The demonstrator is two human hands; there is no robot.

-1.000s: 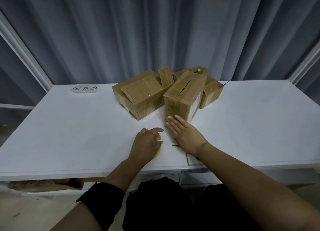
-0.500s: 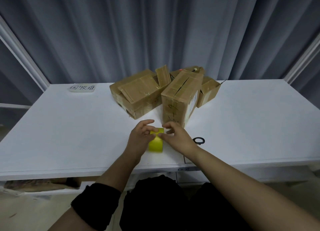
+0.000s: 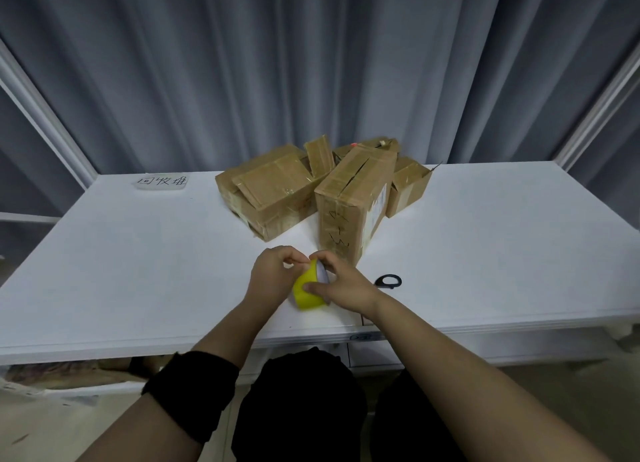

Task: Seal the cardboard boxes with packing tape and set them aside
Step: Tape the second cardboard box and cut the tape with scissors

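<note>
Two hands meet over the near edge of the white tabletop (image 3: 138,271), both closed on a roll of yellow packing tape (image 3: 308,293) held just above the surface. The right hand (image 3: 346,288) wraps the roll, thumb across its yellow face, which steadies it so it cannot spin; the left hand (image 3: 273,278) pinches at the roll's upper rim with its fingertips, probably to pick up the loose end of the tape. Just beyond the hands, the nearest cardboard box (image 3: 349,205) stands on end, its top flaps showing a slit along the seam, so it looks like the one waiting to be sealed and is kept close for that. Behind it, more cardboard boxes (image 3: 270,195) lie in a loose heap near the grey curtain (image 3: 311,63). A black scissors handle (image 3: 389,282) rests on the tabletop just right of the right hand, within easy reach for cutting the strip.
</note>
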